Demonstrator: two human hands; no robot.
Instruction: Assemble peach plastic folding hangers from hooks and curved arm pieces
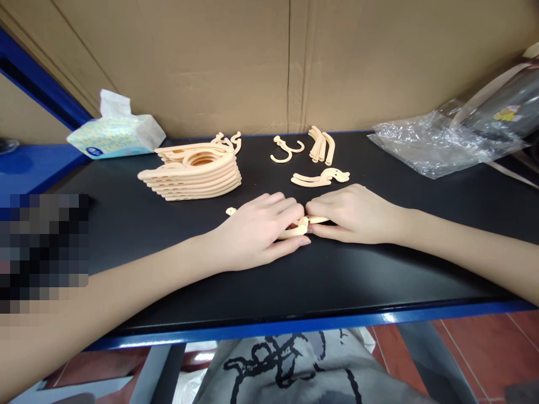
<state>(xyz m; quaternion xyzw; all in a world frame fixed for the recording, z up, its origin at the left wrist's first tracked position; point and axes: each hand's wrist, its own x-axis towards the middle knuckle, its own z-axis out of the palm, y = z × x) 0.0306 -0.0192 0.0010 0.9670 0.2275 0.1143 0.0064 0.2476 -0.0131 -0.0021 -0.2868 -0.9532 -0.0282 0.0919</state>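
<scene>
My left hand (263, 230) is closed over a beige plastic hanger part (295, 230), low over the black tabletop. One end of a beige piece (231, 211) shows beyond the knuckles, and most of what lies under this hand is hidden. Close against it, my right hand (353, 216) pinches a slim beige hanger arm (319, 219) that meets the part in my left hand. Whether the two are joined, I cannot tell. Just behind my right hand lies a hanger piece with two arms (322, 178).
A stack of beige hangers (193, 177) stands at the left, with hooks (229, 140) behind it. Further back are loose hooks (287, 150) and several curved arms (322, 146). A tissue pack (118, 134) sits back left; a clear plastic bag (442, 137) lies at right.
</scene>
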